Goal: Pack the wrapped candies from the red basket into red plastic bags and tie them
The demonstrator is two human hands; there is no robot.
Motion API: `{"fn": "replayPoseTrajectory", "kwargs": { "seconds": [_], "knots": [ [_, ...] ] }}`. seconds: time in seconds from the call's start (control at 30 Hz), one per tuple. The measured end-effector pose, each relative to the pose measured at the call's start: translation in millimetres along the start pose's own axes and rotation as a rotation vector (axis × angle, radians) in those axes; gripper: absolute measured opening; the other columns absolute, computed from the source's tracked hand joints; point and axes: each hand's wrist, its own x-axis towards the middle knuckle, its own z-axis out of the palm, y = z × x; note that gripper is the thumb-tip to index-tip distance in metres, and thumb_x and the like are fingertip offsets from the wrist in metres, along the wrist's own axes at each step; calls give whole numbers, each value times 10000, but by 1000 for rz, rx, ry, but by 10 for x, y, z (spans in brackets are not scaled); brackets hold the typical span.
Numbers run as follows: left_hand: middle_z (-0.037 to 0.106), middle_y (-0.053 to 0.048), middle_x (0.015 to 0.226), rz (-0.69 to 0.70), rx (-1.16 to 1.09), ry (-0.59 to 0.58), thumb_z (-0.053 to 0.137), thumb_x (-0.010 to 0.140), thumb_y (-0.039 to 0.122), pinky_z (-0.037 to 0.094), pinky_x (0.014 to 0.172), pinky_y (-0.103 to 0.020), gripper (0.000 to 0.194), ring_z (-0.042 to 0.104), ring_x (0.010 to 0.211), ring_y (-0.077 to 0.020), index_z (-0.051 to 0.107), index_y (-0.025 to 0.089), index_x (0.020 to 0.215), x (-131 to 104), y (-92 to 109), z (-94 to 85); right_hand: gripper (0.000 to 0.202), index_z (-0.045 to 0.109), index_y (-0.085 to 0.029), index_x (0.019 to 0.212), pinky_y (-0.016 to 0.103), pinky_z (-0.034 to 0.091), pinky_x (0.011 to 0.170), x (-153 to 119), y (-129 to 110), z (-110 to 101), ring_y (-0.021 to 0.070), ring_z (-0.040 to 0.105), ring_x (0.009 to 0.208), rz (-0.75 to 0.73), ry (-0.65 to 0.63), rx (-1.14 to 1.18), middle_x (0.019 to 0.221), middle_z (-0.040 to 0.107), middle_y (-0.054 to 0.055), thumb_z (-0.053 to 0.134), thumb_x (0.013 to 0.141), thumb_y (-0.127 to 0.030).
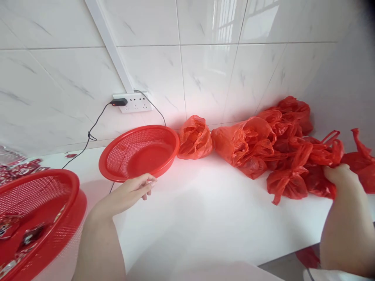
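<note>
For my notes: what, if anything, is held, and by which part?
The left hand holds nothing. The right hand is at a red bag, but any grip is hidden.

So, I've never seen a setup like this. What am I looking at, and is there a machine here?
No robot here: these are a person's two bare hands. The single picture comes from a camera worn on that person's head, looking forward and down. On the white table stand a red basket with small packets at the left edge and another red basket near the wall. Red plastic bags lie towards the right. The left hand holds nothing. The right hand is at the bags; its fingers are hidden, so its grip is unclear.
</note>
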Motion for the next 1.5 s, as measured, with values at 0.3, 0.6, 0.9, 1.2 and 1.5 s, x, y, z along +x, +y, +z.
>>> {"fn": "replayPoseTrajectory", "kwargs": {
  "seconds": [0.3, 0.6, 0.9, 1.2, 1.5],
  "knots": [
    [653, -41, 878, 9, -13, 41, 445, 854, 584, 472, 748, -327, 409, 649, 834, -226, 602, 249, 1030, -28, 78, 20, 103, 640, -295, 807, 529, 433, 691, 337, -1457, 517, 340, 633, 808, 169, 122, -216, 734, 662, 120, 603, 807, -391],
    [639, -33, 937, 34, -19, 5, 418, 886, 571, 466, 726, -310, 382, 655, 835, -203, 570, 236, 990, -84, 107, 87, 438, 450, -252, 1389, 386, 522, 879, 452, -2917, 2339, 241, 598, 1147, -349, -629, 329, 1546, 303, 133, 429, 958, -322],
    [640, -32, 905, 89, -80, 46, 422, 907, 526, 485, 744, -332, 347, 655, 829, -200, 576, 235, 1015, -127, 98, 57, 221, 673, -188, 935, 377, 474, 781, 698, -2923, 2318, 271, 648, 853, -4, -248, 27, 848, 705, 92, 486, 819, -169],
    [424, -114, 1453, 390, -426, 291, 754, 718, 404, 534, 825, -360, 883, 611, 1074, -244, 278, 336, 1458, 17, 429, 394, 170, 586, -177, 867, 227, 446, 615, 28, -3470, 1735, 125, 572, 677, -569, -519, 549, 776, 620, 21, 459, 944, -260],
    [701, -95, 1003, 428, -764, 316, 536, 911, 377, 543, 838, -390, 330, 649, 961, -247, 673, 151, 1108, 183, 444, 556, 388, 425, -254, 1339, 229, 439, 545, -184, -3614, 1719, 105, 578, 532, -491, -851, 309, 826, 672, 2, 434, 963, -348]
  ]
}}
